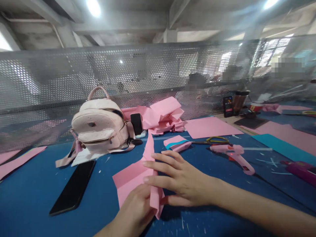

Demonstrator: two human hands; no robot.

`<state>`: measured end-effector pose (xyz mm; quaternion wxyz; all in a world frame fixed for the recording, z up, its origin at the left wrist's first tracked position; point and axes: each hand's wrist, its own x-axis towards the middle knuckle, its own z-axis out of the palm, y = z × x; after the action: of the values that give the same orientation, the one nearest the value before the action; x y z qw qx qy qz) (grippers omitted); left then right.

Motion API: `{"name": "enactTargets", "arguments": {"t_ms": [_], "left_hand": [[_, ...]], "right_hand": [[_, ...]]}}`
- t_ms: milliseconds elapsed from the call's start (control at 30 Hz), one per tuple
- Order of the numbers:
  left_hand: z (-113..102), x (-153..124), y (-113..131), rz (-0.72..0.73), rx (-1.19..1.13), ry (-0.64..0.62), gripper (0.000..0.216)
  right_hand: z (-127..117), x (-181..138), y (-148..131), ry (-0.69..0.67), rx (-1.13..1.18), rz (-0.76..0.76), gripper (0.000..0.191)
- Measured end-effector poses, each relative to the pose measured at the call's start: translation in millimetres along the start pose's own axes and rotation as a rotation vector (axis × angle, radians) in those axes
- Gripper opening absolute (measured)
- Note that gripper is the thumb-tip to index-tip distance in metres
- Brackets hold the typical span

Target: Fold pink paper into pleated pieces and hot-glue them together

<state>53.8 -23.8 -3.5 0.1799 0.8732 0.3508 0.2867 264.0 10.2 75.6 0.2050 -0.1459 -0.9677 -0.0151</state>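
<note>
A folded sheet of pink paper (130, 177) is between my hands, partly raised off the blue table, with a narrow upright fold along its right side. My left hand (134, 207) is closed on the near part of the paper; its fingertips are hidden behind the fold. From the right, my right hand (182, 177) reaches over the same fold, fingers long and slightly apart on it, thumb against its lower right edge. Just beyond lies a small folded pink piece with a blue stripe (176, 143), beside yellow-handled scissors (217, 141).
A pink glue gun (232, 153) with a cord lies at right, near a purple tool (302, 171). A black phone (74, 187) lies at left. Behind stand a pale backpack (98, 121) and crumpled pink paper (165, 113), before a perforated metal screen (153, 72).
</note>
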Motion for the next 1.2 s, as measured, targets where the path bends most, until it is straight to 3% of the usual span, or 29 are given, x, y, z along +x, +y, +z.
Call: {"name": "enactTargets", "arguments": {"t_ms": [100,200,367,600,800,1000,1200], "left_hand": [[2,-10,-8,0.108,0.112,-0.01,0.02],[1,-21,-14,0.174,0.233,-0.052,0.019],[-11,-35,-11,0.096,0.206,-0.145,0.011],[-30,-36,-7,0.094,0.123,-0.3,0.036],[-28,-40,-20,0.07,0.038,-0.178,0.032],[-26,-47,-29,-0.019,-0.01,-0.1,0.052],[-23,-50,-33,-0.103,-0.111,-0.043,0.051]], "right_hand": [[-12,4,3,-0.03,0.019,0.034,0.037],[-18,8,9,0.028,0.13,0.115,0.017],[-22,19,20,0.134,0.218,0.178,0.026],[-26,44,28,0.031,0.133,0.178,0.022],[-23,47,34,-0.003,0.139,0.215,0.013],[-27,42,49,-0.033,0.119,0.398,0.009],[-33,37,58,-0.093,0.087,0.505,0.003]]}}
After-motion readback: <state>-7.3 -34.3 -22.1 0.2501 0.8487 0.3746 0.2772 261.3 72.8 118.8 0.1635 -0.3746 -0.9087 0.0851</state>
